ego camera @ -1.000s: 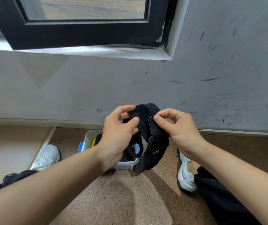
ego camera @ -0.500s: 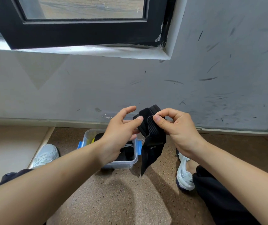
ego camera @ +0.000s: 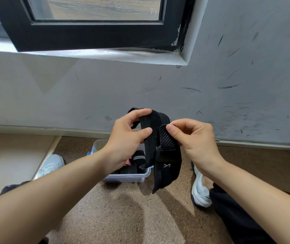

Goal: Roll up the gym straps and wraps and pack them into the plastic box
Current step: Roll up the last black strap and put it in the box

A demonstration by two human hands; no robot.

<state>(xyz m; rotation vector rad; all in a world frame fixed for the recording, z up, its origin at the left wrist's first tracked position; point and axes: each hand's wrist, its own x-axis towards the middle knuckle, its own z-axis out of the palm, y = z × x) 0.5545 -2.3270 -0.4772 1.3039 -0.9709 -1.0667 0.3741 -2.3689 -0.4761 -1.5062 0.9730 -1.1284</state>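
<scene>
A black gym strap (ego camera: 165, 166) hangs in the air between both hands, above the floor. My left hand (ego camera: 128, 140) pinches its fuzzy fastener strip between thumb and forefinger. My right hand (ego camera: 193, 138) pinches the ribbed tab end beside it. The strap's wide padded part, with a small white mark, dangles below. Behind and below it stands the clear plastic box (ego camera: 128, 177) with blue clips, holding rolled black wraps (ego camera: 137, 160) with white stripes, partly hidden by my left wrist.
I sit on a speckled brown floor (ego camera: 123, 217) facing a scuffed grey wall (ego camera: 228, 103) with a black window frame above. My white shoes (ego camera: 199, 189) lie either side of the box, with another white shoe (ego camera: 51, 164) at left. A pale raised floor section lies at left.
My left hand has taken a pinch on the strap's fastener strip, which now stands upright between the hands; a second earlier it gripped the bundle lower, and half a second ago its fingers were spread.
</scene>
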